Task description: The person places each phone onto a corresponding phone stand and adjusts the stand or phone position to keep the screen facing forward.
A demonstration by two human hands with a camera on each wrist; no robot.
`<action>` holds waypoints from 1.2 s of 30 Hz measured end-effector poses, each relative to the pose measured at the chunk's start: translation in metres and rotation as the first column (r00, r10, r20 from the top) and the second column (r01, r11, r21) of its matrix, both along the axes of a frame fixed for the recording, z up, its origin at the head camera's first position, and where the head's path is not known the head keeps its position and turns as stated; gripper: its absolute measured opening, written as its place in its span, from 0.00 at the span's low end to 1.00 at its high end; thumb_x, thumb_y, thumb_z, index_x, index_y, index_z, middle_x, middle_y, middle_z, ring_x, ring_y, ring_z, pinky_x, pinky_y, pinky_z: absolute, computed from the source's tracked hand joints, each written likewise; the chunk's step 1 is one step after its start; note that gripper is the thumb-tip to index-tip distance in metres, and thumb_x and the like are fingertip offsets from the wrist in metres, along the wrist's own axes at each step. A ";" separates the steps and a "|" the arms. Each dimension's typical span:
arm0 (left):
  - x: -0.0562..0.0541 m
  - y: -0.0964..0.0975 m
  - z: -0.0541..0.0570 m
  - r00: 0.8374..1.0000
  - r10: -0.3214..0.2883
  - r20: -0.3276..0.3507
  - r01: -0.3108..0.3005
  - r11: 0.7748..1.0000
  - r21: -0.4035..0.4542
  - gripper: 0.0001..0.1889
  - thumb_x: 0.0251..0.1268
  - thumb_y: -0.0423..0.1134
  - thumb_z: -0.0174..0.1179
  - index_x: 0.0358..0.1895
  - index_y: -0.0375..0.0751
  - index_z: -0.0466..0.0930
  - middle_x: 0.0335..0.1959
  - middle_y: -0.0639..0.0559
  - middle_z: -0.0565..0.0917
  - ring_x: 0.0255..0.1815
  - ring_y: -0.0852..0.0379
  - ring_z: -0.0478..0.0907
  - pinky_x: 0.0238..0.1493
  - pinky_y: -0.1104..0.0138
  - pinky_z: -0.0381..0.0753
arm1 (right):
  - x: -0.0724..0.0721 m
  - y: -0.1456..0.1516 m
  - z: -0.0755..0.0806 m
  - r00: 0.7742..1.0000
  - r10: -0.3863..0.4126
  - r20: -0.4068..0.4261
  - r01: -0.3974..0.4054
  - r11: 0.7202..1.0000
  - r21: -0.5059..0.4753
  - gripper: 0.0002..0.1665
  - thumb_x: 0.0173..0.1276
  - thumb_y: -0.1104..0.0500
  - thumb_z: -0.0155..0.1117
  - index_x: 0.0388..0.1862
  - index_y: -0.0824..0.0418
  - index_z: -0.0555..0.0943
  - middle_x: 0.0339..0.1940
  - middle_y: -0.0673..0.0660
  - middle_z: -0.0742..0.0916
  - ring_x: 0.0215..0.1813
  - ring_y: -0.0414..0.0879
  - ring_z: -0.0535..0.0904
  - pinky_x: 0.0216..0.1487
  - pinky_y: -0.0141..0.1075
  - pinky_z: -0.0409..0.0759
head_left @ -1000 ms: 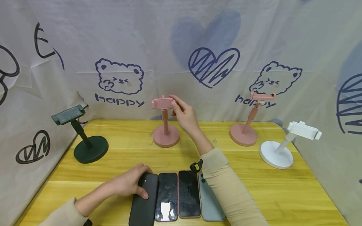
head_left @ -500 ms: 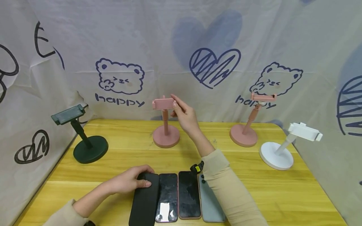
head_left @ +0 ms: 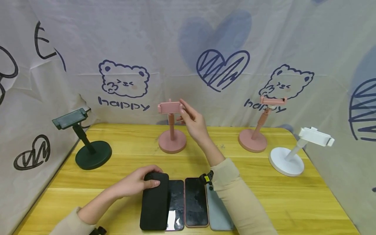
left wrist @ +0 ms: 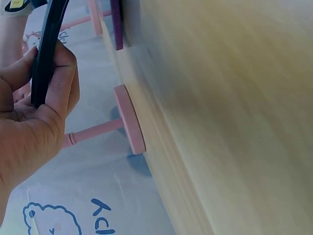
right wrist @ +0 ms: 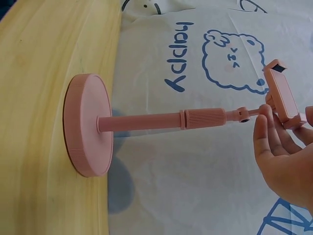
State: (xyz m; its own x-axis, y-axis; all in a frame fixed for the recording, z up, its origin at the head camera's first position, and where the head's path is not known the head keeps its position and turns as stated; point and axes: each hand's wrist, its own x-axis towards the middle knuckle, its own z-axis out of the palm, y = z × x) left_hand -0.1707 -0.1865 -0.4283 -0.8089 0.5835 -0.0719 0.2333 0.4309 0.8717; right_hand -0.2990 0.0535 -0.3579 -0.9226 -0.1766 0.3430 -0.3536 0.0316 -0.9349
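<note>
My left hand [head_left: 136, 184] grips a black phone [head_left: 155, 205] by its upper left edge, thumb on the face and fingers behind. In the left wrist view the phone [left wrist: 48, 54] is tilted and raised off the table. At the back middle, my right hand [head_left: 196, 125] pinches the right end of the clamp [head_left: 169, 107] of a pink phone stand [head_left: 172, 143]. The right wrist view shows fingertips behind that clamp [right wrist: 282, 93], while the round base [right wrist: 88, 125] stands flat on the table. Nothing sits in the clamp.
Beside the held phone lie a dark phone [head_left: 177, 199], a pink-edged phone [head_left: 196, 204] and a grey-blue phone [head_left: 220, 212], partly under the right sleeve. A green stand [head_left: 94, 155] is at left; another pink stand [head_left: 253, 140] and a white stand [head_left: 286, 161] are at right.
The black phone has come up off the table and shifted right, now overlapping the dark phone beside it. My right hand has stayed at the clamp, its fingertips shifting slightly right.
</note>
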 end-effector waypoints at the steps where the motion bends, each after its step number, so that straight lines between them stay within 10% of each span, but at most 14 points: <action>1: -0.001 0.001 0.000 1.000 0.012 -0.004 -0.012 1.000 0.001 0.15 0.78 0.43 0.61 0.59 0.41 0.79 0.51 0.49 0.83 0.52 0.49 0.78 0.54 0.60 0.80 | 0.001 0.001 -0.001 1.000 0.003 -0.004 -0.003 1.000 0.003 0.27 0.85 0.54 0.53 0.79 0.50 0.71 0.71 0.57 0.81 0.54 0.61 0.85 0.59 0.46 0.86; 15: -0.023 0.017 0.017 0.978 0.183 -0.100 -0.172 0.979 0.113 0.18 0.77 0.39 0.62 0.63 0.37 0.77 0.58 0.43 0.81 0.60 0.45 0.76 0.64 0.47 0.76 | 0.027 0.013 -0.014 0.998 0.004 -0.061 -0.003 1.000 0.019 0.25 0.85 0.55 0.53 0.78 0.52 0.72 0.70 0.52 0.82 0.61 0.50 0.85 0.61 0.43 0.85; 23: -0.044 0.026 0.032 0.962 0.266 -0.056 -0.250 0.946 0.207 0.19 0.78 0.37 0.61 0.65 0.31 0.75 0.52 0.38 0.82 0.46 0.47 0.80 0.49 0.58 0.83 | 0.046 0.022 -0.021 0.998 0.000 -0.061 0.002 1.000 0.026 0.25 0.85 0.57 0.53 0.77 0.57 0.73 0.70 0.57 0.82 0.63 0.55 0.83 0.61 0.41 0.85; 36: -0.064 0.046 0.043 0.892 0.452 -0.025 -0.420 0.847 0.326 0.21 0.78 0.38 0.62 0.68 0.35 0.75 0.59 0.35 0.79 0.47 0.44 0.81 0.45 0.64 0.86 | 0.070 0.028 -0.038 0.998 0.064 0.016 -0.065 0.997 0.039 0.25 0.82 0.61 0.57 0.73 0.67 0.74 0.66 0.65 0.83 0.62 0.62 0.83 0.61 0.54 0.84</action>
